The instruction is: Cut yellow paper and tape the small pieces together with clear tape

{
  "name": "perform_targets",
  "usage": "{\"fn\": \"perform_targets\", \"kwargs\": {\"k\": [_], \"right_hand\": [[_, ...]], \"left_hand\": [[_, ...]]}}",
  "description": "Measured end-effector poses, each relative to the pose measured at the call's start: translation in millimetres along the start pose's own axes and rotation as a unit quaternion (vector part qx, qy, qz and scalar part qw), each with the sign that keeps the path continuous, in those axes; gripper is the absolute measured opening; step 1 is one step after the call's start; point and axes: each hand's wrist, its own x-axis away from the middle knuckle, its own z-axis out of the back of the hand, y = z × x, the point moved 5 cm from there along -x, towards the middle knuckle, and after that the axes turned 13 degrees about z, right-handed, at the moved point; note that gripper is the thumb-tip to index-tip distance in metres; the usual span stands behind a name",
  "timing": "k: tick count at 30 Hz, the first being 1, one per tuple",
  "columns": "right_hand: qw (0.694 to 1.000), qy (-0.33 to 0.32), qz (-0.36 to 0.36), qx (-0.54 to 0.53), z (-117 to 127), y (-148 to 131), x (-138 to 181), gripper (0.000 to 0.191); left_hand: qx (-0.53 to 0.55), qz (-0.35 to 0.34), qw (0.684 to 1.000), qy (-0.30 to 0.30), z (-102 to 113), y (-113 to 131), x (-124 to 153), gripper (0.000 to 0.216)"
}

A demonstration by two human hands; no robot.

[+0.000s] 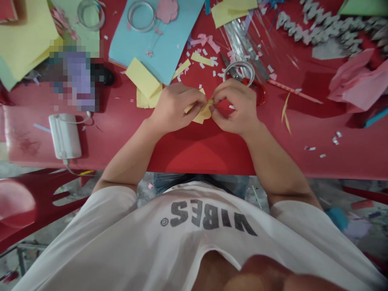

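Both my hands meet over the red table around a small piece of yellow paper [199, 117]. My left hand [177, 106] pinches the paper's left side between thumb and fingers. At its right edge, the thumb and forefinger of my right hand [238, 106] are closed on the same paper. The fingers partly cover it, so its full shape is hidden. Just left of my left hand lie folded yellow paper pieces [144, 79]. A roll of tape [250, 70] stands behind my right hand, beside red-handled scissors [261, 93].
Blue paper [163, 48] at the back carries another tape roll [141, 17] and a pink paper flower [167, 10]. A white power bank [65, 136] with a cable lies left. A striped stick [295, 91] and crumpled pink paper [360, 83] lie right. Paper scraps are scattered about.
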Motion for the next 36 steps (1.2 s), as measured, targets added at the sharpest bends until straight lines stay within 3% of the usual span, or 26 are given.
{"fn": "perform_targets", "kwargs": {"k": [13,22,29,36], "right_hand": [[0.997,-0.059,0.042,0.038,-3,-1,-5,0.011],[0.996,-0.054,0.049,0.055,-1,-8,-7,0.010],[0.997,-0.037,0.019,0.072,3,-3,-2,0.011],[0.998,-0.031,-0.033,0.052,3,4,2,0.018]], "left_hand": [[-0.063,0.006,0.998,-0.018,0,5,-4,0.022],[-0.039,0.034,0.998,-0.022,2,12,-2,0.013],[0.023,0.042,0.999,-0.007,-4,2,-3,0.022],[-0.001,-0.013,0.999,0.049,3,10,-3,0.024]]}}
